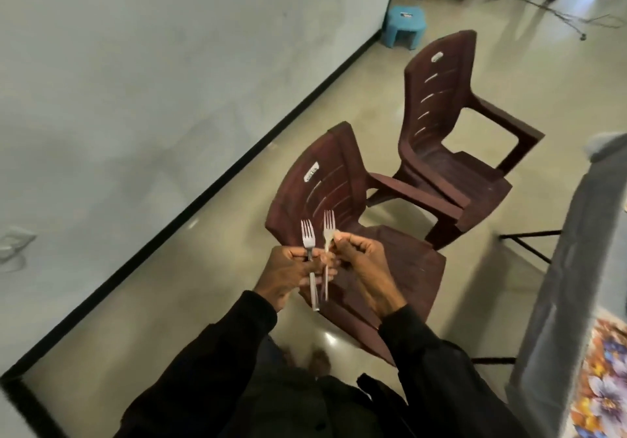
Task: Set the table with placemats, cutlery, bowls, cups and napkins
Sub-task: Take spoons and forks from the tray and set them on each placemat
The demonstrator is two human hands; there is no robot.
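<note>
I see only a strip of the grey-clothed table at the right edge. The floral placemat on it is blurred and cut off.

Both forearms reach forward, the hands raised close together. My left hand curls round the left fork, and my right hand pinches the right fork below its tines. Both forks stand tines-up, their middles hidden by fingers.

The near chair stands just beyond the hands. Open floor lies to the left, up to the wall.
</note>
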